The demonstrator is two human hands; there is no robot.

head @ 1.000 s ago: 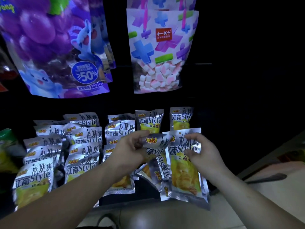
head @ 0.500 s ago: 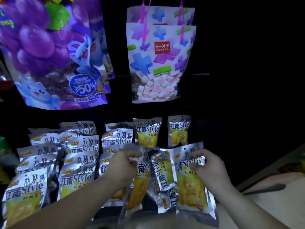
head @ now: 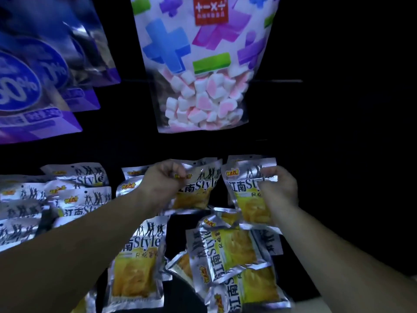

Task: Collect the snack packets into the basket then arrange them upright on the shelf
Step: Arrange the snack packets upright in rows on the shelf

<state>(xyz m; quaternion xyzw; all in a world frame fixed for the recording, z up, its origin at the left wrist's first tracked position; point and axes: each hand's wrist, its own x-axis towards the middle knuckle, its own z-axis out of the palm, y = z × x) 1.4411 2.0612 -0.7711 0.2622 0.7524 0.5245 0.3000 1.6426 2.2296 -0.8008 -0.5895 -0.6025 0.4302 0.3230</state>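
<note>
The left hand (head: 162, 181) pinches the top edge of one packet (head: 198, 188), and the right hand (head: 278, 188) pinches the top right corner of a second packet (head: 246, 193); both packets stand upright, side by side, at the far middle of the shelf (head: 180, 288). Each packet is silver foil with black dancing figures, "Style" lettering, an orange logo at the top corner and a yellow lower panel. Loose packets (head: 228, 249) lie tilted and overlapping near the right forearm; one more (head: 137, 263) leans upright under the left forearm. Rows of upright packets (head: 74, 190) fill the left side. The shelf is black and dimly lit. Above hang a marshmallow bag (head: 203, 71) and purple bags (head: 45, 91).
</note>
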